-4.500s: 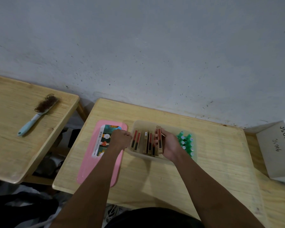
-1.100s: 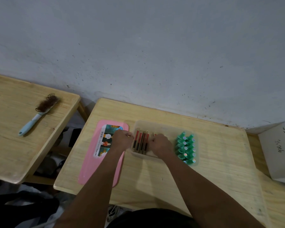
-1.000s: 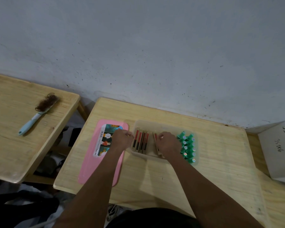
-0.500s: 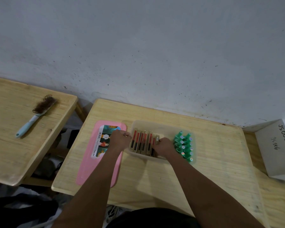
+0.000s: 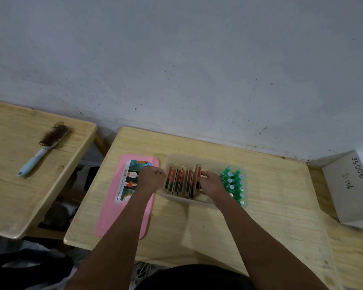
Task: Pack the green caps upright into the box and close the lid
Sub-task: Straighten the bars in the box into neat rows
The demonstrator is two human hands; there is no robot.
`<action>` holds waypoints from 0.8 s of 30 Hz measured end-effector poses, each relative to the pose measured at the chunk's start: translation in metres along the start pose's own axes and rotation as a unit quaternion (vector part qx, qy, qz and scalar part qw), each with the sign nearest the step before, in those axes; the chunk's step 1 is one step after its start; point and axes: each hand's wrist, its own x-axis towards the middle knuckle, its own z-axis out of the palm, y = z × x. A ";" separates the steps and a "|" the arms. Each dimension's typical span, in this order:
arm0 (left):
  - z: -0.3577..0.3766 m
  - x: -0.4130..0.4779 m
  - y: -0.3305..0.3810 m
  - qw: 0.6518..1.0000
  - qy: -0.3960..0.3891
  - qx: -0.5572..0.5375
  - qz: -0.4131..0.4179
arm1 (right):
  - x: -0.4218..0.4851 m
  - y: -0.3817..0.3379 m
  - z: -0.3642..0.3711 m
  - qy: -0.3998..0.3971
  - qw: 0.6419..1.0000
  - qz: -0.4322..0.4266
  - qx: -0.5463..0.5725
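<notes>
Head view: we look down at a wooden table (image 5: 270,201) set against a grey wall.
Box: we see a clear box (image 5: 205,159) in the middle of the table, open at the top.
Green caps: we see the green caps (image 5: 233,185) at the right end of the box. They stand close together with their tips up.
Flat packs: we see a row of tan and red flat packs (image 5: 177,182) on edge in the left part of the box.
End pack: the end pack (image 5: 198,172) on the right of the row sticks up higher than the others.
Right hand: our right hand (image 5: 211,184) is between the packs and the caps. Its fingers curl onto the end pack and hold it.
Left hand: our left hand (image 5: 151,177) is curled up tight at the left wall of the box. We cannot tell if it grips the rim.
Lid: the pink lid (image 5: 113,208) lies flat on the table just left of the box, with a picture label on top. Our left arm crosses over it.
Other table: a second wooden table (image 5: 6,185) stands to the left.
Brush: a blue brush (image 5: 43,148) full of hair lies on that table.
White box: a white box (image 5: 348,191) with writing on it sits at the far right.
</notes>
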 end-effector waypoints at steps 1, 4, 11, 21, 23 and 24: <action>0.000 0.000 0.000 1.000 0.002 -0.002 -0.001 | -0.004 -0.001 0.000 -0.011 1.000 -0.001 0.006; 0.000 0.000 0.000 1.000 0.002 -0.004 -0.006 | -0.008 0.000 0.007 -0.026 1.000 -0.015 -0.007; 0.000 -0.001 0.001 1.000 0.009 -0.015 -0.008 | 0.012 -0.001 0.045 -0.035 0.988 -0.055 -0.141; 0.000 0.000 0.001 1.000 0.000 -0.001 -0.003 | 0.022 -0.005 0.036 -0.036 0.972 -0.082 -0.216; 0.000 0.000 0.001 1.000 0.002 -0.002 0.000 | 0.021 -0.004 0.026 0.016 0.970 -0.087 -0.228; -0.001 0.000 0.001 1.000 0.003 -0.002 0.000 | 0.019 -0.003 0.021 0.045 0.966 -0.088 -0.239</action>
